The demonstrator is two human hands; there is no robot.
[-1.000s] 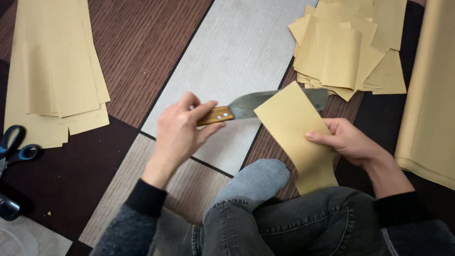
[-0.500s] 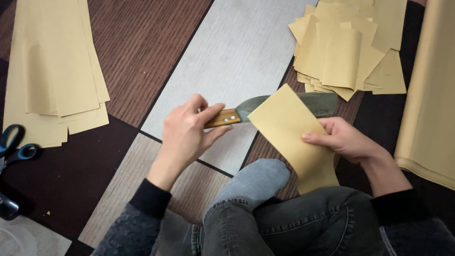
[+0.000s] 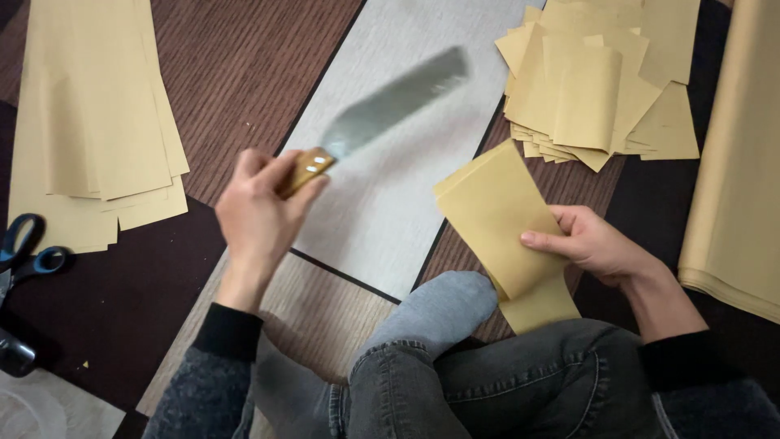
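Folded tan paper sheet point(image 3: 508, 223) sat in the right hand point(image 3: 597, 244), held above the floor just beside the grey-socked foot point(image 3: 443, 305), near the seam where the pale grey floor panel point(image 3: 406, 187) met the brown wood-grain one. The right fingers point(image 3: 543, 241) were closed on the sheet, thumb laid flat across its face and the others curled behind, which seemed to keep the doubled layers together while the fold edge pointed up and away from the body.

The left hand point(image 3: 260, 215) was closed around the brass-coloured handle of a broad grey-bladed knife point(image 3: 390, 106), fingers wrapped tight. The blade angled up toward the far edge of the floor over the pale panel, well apart from the sheet and blurred, so its edge could not be made out; held out that way it stayed clear of both the paper and the legs in dark jeans.

Toward the far right corner lay a loose heap of small tan paper pieces point(image 3: 601, 81), near the right hand. A stack of long tan paper strips point(image 3: 93, 122) lay along the left side, and a thick pile of large tan sheets point(image 3: 735, 162) ran down the right edge. Blue-and-black-handled scissors point(image 3: 28, 252) rested at the left edge, below the strips.
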